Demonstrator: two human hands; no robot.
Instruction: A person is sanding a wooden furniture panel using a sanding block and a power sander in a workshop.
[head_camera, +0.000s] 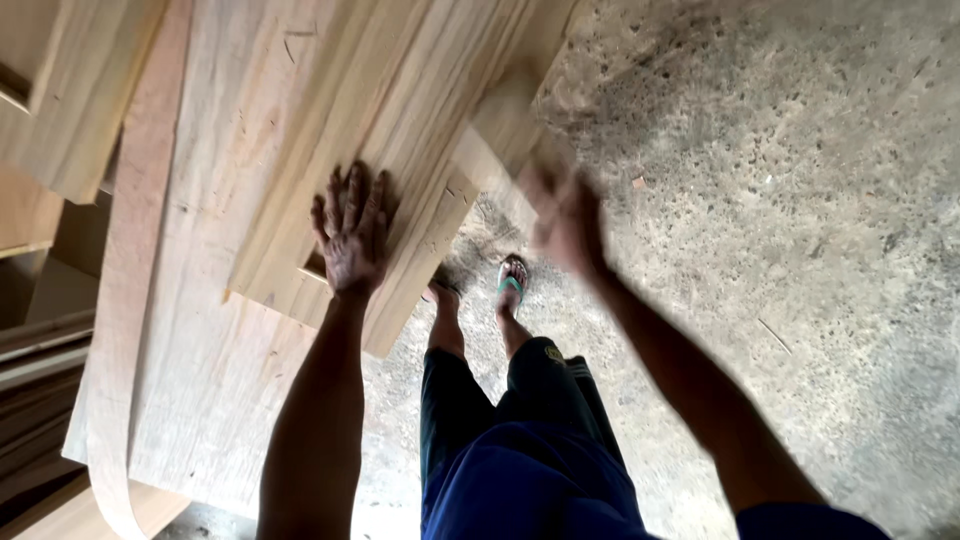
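Head view looks straight down for me onto a stack of pale wooden boards and a rough concrete floor (780, 200). My left hand (352, 232) lies palm-down on the top wooden plank (390, 130), fingers (350, 195) spread apart and flat against the grain, not curled around any edge. The plank runs diagonally from upper right down to lower left, and the hand sits close to its near end, with the plank's lower corner just beyond my wrist. Under it lies a broader board (215, 330) that carries the plank, and a thin, lighter strip of wood (125, 300) curves along that board's left side down toward the bottom of the picture.

My right hand (565, 220) is blurred; it hangs beside the plank's right edge, near a short wooden block (495, 165) that juts out from under the stack. I cannot tell whether its fingers are apart or together, nor whether they touch the wood.

Below the hands I see my legs in dark blue shorts (530, 450). One foot in a sandal with a teal strap (512, 283) stands on the concrete just beside the plank's lower edge. More stacked timber (40, 370) shows in shadow at the far left, well apart from both hands.
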